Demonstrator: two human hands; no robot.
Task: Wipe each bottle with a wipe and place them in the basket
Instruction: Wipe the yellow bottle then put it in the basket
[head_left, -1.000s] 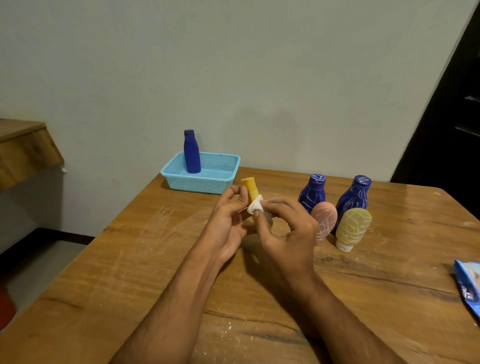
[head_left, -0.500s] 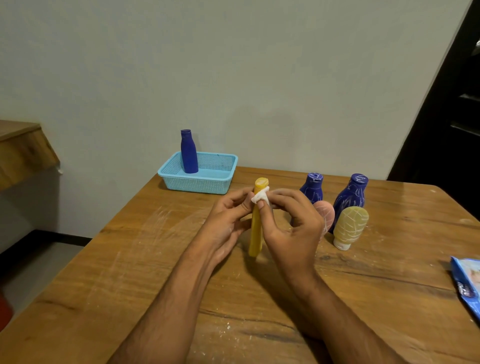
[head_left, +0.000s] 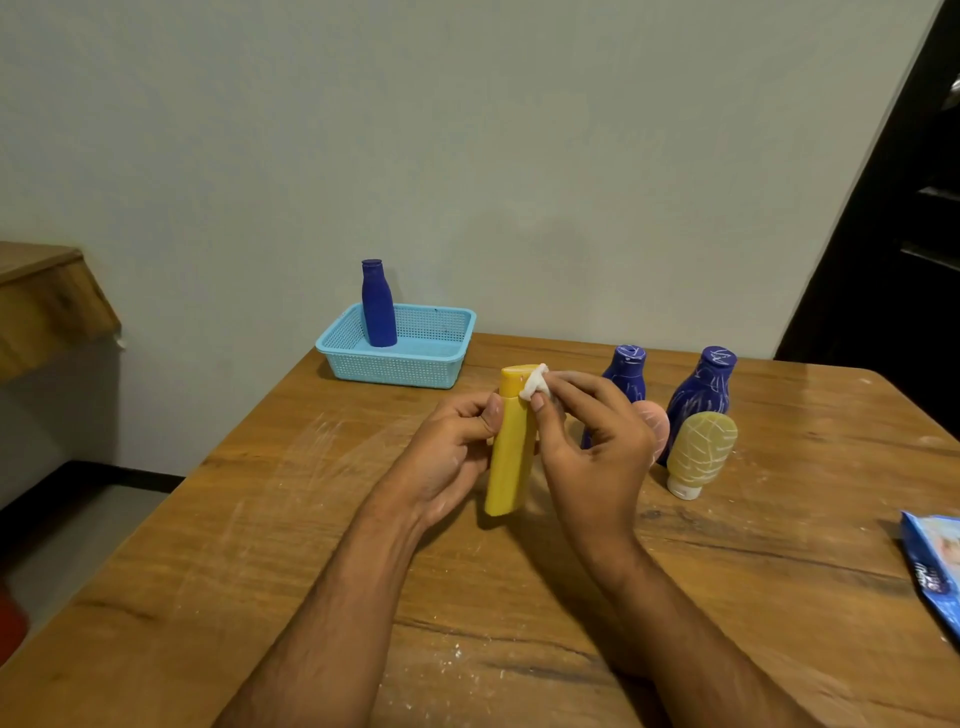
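While one dark blue bottle (head_left: 378, 304) already stands in the basket (head_left: 452, 371), the left hand (head_left: 447, 457) grips the upright yellow bottle (head_left: 511, 447) above the table, the right hand (head_left: 592, 441) pinches a wipe (head_left: 536, 382) against its cap, and four marked bottles (head_left: 701, 452) await wiping.

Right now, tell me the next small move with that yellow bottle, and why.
Probably draw the wipe down the yellow bottle from its cap. The right hand pinches the wipe at the very top, while the left hand holds the bottle upright, so the body below looks not yet covered. The basket, holding one blue bottle, can wait.
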